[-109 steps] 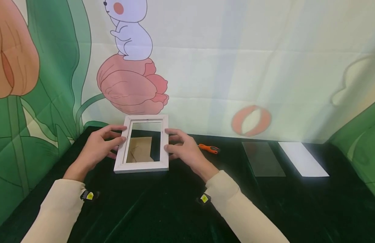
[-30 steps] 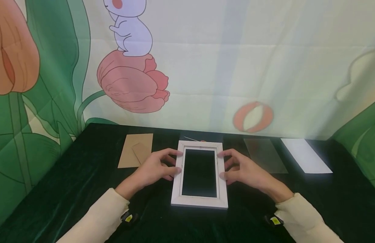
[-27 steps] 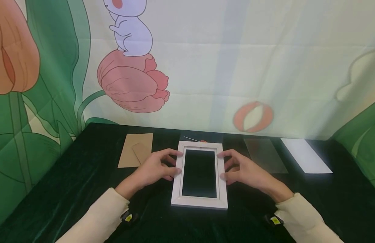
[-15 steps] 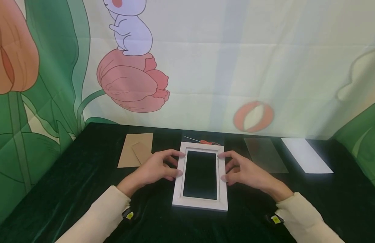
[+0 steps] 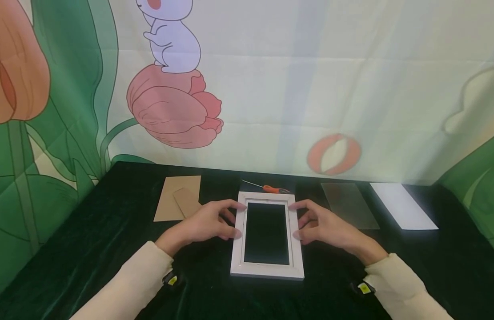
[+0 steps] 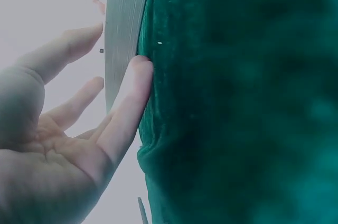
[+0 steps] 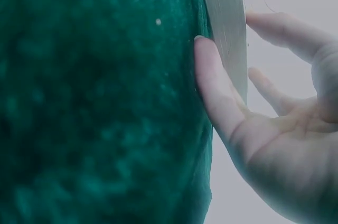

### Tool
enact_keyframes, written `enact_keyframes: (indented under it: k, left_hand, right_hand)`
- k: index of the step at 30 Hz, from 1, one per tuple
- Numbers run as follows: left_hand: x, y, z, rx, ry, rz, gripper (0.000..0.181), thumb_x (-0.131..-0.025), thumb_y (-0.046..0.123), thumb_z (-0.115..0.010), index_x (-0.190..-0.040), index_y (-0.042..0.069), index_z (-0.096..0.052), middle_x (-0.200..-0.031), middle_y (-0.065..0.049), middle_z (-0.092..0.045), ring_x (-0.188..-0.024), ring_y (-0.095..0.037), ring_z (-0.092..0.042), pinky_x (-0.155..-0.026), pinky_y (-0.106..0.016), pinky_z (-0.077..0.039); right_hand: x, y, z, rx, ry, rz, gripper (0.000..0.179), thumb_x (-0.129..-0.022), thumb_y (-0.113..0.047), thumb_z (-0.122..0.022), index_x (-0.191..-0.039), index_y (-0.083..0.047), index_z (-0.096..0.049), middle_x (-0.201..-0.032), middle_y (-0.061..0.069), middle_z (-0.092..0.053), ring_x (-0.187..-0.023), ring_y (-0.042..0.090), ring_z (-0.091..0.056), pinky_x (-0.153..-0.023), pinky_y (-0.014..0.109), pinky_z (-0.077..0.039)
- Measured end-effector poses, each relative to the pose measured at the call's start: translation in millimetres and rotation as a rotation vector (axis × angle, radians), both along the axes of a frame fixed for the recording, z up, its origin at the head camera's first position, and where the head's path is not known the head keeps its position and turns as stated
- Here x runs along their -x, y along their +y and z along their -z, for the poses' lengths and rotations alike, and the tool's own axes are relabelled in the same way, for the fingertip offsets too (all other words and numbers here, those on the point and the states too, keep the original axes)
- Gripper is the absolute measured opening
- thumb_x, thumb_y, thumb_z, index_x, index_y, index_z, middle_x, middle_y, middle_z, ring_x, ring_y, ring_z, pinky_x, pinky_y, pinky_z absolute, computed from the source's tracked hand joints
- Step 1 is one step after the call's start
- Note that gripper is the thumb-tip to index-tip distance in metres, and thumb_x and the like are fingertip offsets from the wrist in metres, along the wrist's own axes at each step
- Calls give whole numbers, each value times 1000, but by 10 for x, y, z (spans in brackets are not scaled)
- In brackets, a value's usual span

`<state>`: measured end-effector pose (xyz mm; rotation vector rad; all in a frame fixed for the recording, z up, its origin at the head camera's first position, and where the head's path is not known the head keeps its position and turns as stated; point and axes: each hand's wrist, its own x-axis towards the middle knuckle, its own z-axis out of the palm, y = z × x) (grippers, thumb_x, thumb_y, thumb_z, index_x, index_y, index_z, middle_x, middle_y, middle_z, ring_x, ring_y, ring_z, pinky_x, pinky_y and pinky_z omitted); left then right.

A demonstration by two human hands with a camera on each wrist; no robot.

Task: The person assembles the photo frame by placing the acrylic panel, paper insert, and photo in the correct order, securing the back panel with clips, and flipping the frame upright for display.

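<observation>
While the curved left hand (image 5: 208,222) grips the white frame (image 5: 267,270), the right hand (image 5: 324,226) clasps its opposite side.

The head camera looks forward and down over the desk (image 5: 247,302), far enough back to take in the left hand (image 5: 208,222), the right hand (image 5: 324,226) and the curtain (image 5: 263,89) behind. Each wrist camera is very near and faces its own hand. The desk lies on the right in the left wrist view, on the left in the other. All three share the frame (image 5: 267,270).
</observation>
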<state>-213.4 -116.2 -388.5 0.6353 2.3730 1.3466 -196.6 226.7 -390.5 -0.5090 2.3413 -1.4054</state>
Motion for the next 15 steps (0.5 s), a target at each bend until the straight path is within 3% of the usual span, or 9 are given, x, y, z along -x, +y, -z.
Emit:
enact_keyframes:
  k: [7, 15]
  left_hand:
    - [48, 66, -77, 41, 48, 12, 63, -90, 14, -87, -146, 7, -59, -114, -15, -68, -91, -25, -72, -77, -35, -64]
    - [42, 95, -30, 30, 48, -12, 63, -90, 13, -87, -147, 9, -59, -115, -15, -67, -92, -26, -72, -80, -39, -64]
  right_hand:
    - [-1, 32, -9, -5, 2, 12, 72, -96, -17, -79, -154, -5, -37, -116, 18, -63, -98, 32, -70, -87, 45, -62]
    - [18, 48, -10, -13, 4, 14, 72, -96, -16, -79, -152, -3, -37, -115, 18, -64, -96, 32, -70, -87, 44, -62]
